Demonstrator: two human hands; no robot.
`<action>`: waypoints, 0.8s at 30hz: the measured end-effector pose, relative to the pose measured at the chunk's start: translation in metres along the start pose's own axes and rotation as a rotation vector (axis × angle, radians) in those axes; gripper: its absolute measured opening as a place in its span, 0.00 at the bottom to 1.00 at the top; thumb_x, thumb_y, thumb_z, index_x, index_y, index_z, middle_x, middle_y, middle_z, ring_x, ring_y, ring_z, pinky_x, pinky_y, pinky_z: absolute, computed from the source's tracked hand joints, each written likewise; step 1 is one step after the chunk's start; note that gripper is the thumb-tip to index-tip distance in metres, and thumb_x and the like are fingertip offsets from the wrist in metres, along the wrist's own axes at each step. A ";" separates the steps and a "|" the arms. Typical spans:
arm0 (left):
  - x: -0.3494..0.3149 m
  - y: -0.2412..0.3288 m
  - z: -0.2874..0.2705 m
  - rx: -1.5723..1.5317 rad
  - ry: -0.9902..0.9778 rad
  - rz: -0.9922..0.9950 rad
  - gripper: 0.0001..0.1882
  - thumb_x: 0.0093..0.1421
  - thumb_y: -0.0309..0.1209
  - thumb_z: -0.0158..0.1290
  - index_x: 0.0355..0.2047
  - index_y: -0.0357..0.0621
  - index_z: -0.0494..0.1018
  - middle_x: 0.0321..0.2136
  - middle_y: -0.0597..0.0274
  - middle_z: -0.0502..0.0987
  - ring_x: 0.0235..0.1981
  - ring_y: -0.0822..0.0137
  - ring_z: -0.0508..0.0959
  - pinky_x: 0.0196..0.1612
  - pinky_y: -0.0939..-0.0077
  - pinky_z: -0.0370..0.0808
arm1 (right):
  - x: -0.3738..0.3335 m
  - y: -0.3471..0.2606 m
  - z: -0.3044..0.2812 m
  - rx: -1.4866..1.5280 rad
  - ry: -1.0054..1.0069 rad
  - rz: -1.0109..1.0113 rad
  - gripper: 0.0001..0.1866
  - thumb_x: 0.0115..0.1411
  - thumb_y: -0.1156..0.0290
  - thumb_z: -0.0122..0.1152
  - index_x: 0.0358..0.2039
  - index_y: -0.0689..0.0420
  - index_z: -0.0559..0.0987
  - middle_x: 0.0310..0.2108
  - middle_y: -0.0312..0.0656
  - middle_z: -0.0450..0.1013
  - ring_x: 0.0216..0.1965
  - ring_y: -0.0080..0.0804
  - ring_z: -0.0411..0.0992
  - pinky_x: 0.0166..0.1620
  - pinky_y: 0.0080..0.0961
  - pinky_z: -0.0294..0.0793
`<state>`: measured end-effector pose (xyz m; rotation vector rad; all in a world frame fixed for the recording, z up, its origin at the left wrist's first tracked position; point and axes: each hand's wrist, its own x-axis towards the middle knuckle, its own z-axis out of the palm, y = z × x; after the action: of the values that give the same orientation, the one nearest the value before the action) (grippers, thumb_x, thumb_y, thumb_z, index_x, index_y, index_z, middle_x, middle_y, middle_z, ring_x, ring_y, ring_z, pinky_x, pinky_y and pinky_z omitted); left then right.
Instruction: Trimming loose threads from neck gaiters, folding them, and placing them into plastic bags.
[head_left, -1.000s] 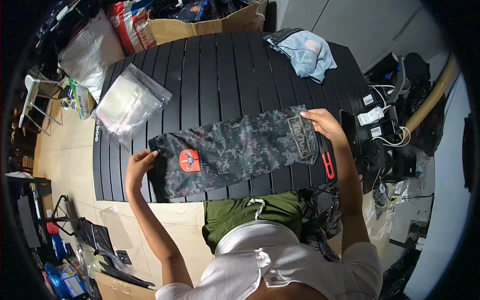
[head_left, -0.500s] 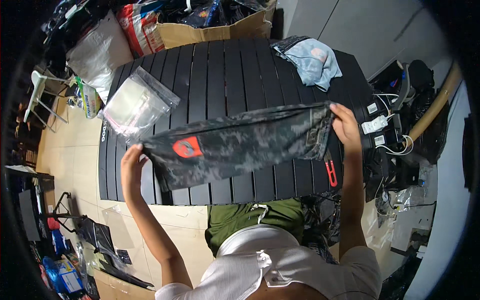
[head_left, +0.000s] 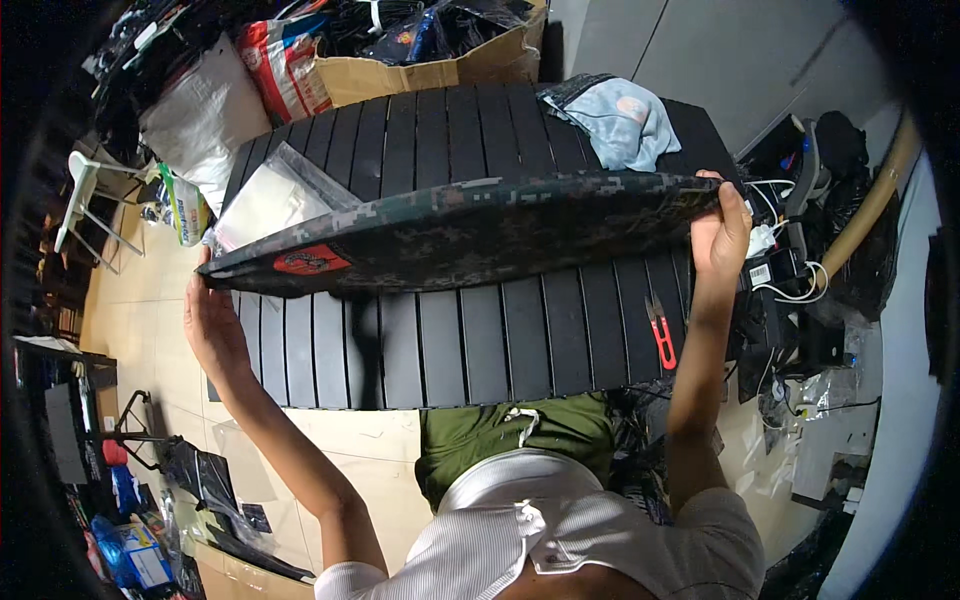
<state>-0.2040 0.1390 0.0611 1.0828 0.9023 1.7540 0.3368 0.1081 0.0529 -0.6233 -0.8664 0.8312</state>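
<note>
A long piece of dark camouflage cloth [head_left: 500,230] is stretched above the slatted black table [head_left: 490,350]. Near its left end it carries a red patch [head_left: 312,260] with a dark emblem. My left hand [head_left: 214,325] pinches the left end between thumb and fingers. At the opposite end my right hand [head_left: 722,235] grips the cloth's corner, a little higher up. Between the hands, the upper edge bows gently. Red-handled thread snips [head_left: 662,335] lie on the table below my right hand. Clear plastic bags [head_left: 275,200] lie partly hidden behind the cloth's left part.
A crumpled light-blue cloth [head_left: 630,125] lies at the table's far right. Beyond the far edge stands a cardboard box [head_left: 420,78] filled with dark bagged items. White cables and a power adapter [head_left: 762,240] sit by the right edge. A white stool [head_left: 85,200] stands at left.
Both hands have moved outward, pulling the camouflage cloth tauter. Its right end has risen and its face has tilted, so it looks narrower. More of the snips shows.
</note>
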 end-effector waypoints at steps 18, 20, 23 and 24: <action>-0.003 0.000 -0.011 -0.122 0.157 0.007 0.11 0.60 0.34 0.47 0.36 0.38 0.68 0.29 0.61 0.74 0.31 0.75 0.74 0.37 0.82 0.71 | -0.015 -0.002 -0.005 0.054 0.133 -0.152 0.11 0.59 0.68 0.50 0.35 0.65 0.73 0.35 0.45 0.72 0.39 0.32 0.69 0.47 0.29 0.66; -0.003 0.001 -0.009 -0.091 0.157 -0.019 0.09 0.59 0.31 0.48 0.36 0.40 0.67 0.28 0.65 0.73 0.27 0.78 0.71 0.33 0.85 0.69 | -0.012 -0.003 -0.009 0.022 0.186 -0.161 0.08 0.58 0.72 0.51 0.34 0.64 0.73 0.32 0.41 0.72 0.35 0.28 0.69 0.44 0.25 0.66; -0.006 0.008 0.004 -0.039 0.276 -0.009 0.08 0.57 0.26 0.50 0.38 0.41 0.67 0.31 0.63 0.73 0.26 0.78 0.71 0.32 0.85 0.69 | -0.014 -0.008 -0.001 0.000 0.210 -0.134 0.04 0.56 0.78 0.52 0.33 0.62 0.74 0.29 0.37 0.71 0.32 0.24 0.67 0.43 0.21 0.66; -0.008 0.007 0.004 -0.034 0.283 -0.009 0.08 0.57 0.26 0.50 0.38 0.41 0.67 0.31 0.63 0.73 0.26 0.78 0.71 0.32 0.85 0.69 | -0.015 -0.009 0.001 -0.031 0.184 -0.148 0.04 0.56 0.79 0.52 0.33 0.61 0.73 0.29 0.37 0.70 0.32 0.24 0.67 0.43 0.22 0.65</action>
<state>-0.2002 0.1299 0.0668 0.8196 1.0413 1.9389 0.3337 0.0912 0.0544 -0.6442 -0.7488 0.6171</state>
